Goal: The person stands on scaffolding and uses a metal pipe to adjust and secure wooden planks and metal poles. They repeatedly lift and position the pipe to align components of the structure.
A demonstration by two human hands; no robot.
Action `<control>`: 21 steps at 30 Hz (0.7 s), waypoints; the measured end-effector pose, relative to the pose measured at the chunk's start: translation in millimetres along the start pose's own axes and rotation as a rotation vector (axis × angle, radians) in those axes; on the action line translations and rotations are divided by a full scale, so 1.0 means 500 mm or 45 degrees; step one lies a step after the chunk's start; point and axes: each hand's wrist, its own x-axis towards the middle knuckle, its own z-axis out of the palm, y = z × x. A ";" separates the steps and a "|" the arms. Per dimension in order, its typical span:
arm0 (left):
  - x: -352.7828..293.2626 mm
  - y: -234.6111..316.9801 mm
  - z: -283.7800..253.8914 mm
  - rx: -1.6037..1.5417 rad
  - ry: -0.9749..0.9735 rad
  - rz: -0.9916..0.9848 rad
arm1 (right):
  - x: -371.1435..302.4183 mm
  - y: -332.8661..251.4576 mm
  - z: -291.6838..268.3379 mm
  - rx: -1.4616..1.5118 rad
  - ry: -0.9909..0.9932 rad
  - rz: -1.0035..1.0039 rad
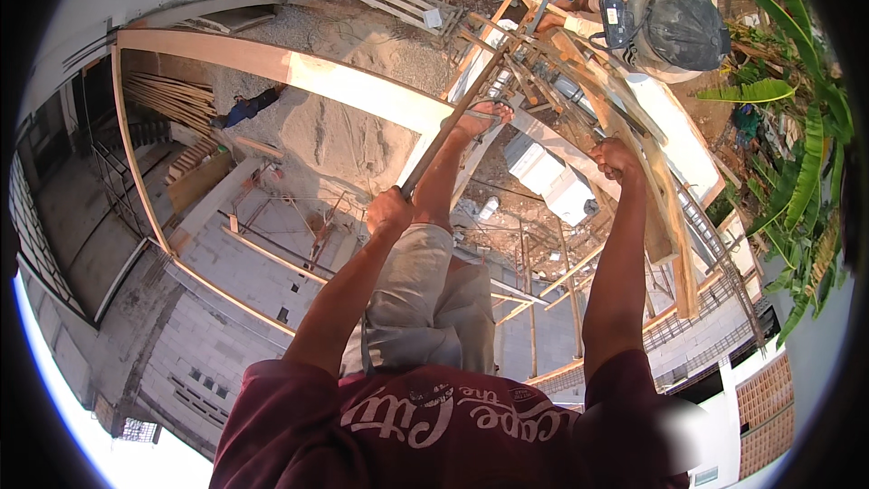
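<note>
My left hand (387, 210) is wrapped round the lower end of a long dark pole (444, 134). The pole slants up and away to the right, past my sandalled foot (489, 116) on the timber frame. To the right, my right hand (615, 160) is closed in a fist beside rough wooden planks (654, 208). Whatever lies inside that fist, if anything, is hidden. At the far right another person in a dark cap (681, 27) bends over the woodwork, with a hand (549, 23) near the pole's upper part.
A long pale board (339, 80) runs along the left, high over a sand heap (330, 140). Far below are white blocks (549, 177) and a block wall (213, 344). Steel bars (738, 294) edge the right side, near broad green leaves (810, 163). A pallet (394, 0) lies beyond.
</note>
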 end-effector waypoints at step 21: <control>0.004 0.003 -0.007 -0.011 -0.007 -0.020 | 0.038 0.017 0.003 -0.132 -0.019 -0.178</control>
